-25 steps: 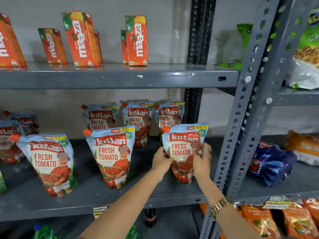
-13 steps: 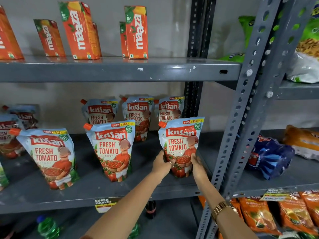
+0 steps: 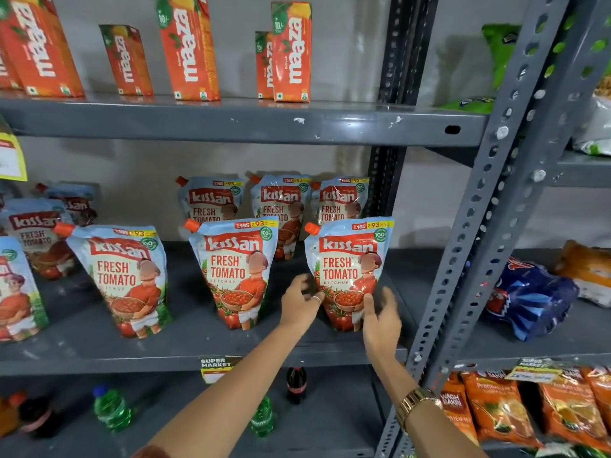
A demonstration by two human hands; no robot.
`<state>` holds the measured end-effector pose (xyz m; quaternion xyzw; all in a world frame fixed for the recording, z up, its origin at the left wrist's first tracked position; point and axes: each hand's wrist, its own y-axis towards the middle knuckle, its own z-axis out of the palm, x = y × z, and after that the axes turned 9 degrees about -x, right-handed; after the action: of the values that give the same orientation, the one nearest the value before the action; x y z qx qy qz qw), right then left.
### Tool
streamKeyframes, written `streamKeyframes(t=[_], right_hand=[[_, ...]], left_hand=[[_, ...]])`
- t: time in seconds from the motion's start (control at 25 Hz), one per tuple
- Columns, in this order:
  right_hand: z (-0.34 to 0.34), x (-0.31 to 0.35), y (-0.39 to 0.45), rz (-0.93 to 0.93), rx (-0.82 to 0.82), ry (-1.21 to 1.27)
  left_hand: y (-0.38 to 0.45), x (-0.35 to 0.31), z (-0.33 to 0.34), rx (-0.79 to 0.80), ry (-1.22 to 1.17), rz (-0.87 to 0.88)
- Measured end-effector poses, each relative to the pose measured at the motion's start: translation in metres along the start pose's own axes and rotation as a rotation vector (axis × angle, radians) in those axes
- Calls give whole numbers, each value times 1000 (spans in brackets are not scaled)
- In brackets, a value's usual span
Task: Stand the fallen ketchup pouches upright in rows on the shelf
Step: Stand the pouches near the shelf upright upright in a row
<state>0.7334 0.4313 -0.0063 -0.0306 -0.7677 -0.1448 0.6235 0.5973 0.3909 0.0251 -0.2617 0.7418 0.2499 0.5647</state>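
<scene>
Kissan ketchup pouches, pale blue with red labels, stand upright on the grey middle shelf (image 3: 185, 345). The front row holds a left pouch (image 3: 124, 276), a middle pouch (image 3: 236, 269) and a right pouch (image 3: 348, 269). Three more stand behind them, among them the back pouch (image 3: 211, 201). My left hand (image 3: 299, 304) hovers at the right pouch's lower left, fingers apart and blurred. At that pouch's lower right is my right hand (image 3: 380, 317), also spread, holding nothing. Both hands are just off the pouch.
Orange Maaza cartons (image 3: 188, 51) line the shelf above. More ketchup pouches (image 3: 36, 236) stand at the far left. A perforated grey upright (image 3: 476, 233) rises just right of my hands. A blue packet (image 3: 529, 299) lies beyond it. Bottles (image 3: 110, 408) sit on the shelf below.
Both hands slid down the right front pouch from its middle to its base and then let go. The pouch now stands on its own.
</scene>
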Motion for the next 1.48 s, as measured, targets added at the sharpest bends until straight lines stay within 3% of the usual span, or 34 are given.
streamKeyframes(t=[0.08, 0.16, 0.32, 0.44, 0.64, 0.76, 0.84, 0.96, 1.12, 1.36, 1.48], right_hand=[[3, 7, -10, -255, -139, 62], [12, 17, -14, -471, -140, 70], [40, 35, -26, -518, -18, 51], [66, 40, -42, -553, 121, 89], [105, 45, -65, -395, 327, 65], [123, 44, -75, -285, 528, -35], [128, 42, -80, -223, 573, -42], [126, 40, -79, -204, 552, -39], [111, 37, -71, -200, 521, -44], [95, 35, -61, -164, 572, -30], [92, 36, -70, -234, 400, -20]], left_hand=[[0, -4, -17, -164, 48, 169], [-1, -9, -37, -322, 98, 303], [3, -7, -77, -607, 161, 352], [9, 5, -108, -663, 197, 266], [21, 32, -150, -567, 217, 140], [34, 42, -159, -357, 172, -90], [39, 42, -156, -198, 204, -195], [38, 41, -147, -142, 312, -153], [33, 42, -133, -107, 286, -123], [24, 38, -112, -155, 262, -103], [20, 39, -112, -133, 225, -116]])
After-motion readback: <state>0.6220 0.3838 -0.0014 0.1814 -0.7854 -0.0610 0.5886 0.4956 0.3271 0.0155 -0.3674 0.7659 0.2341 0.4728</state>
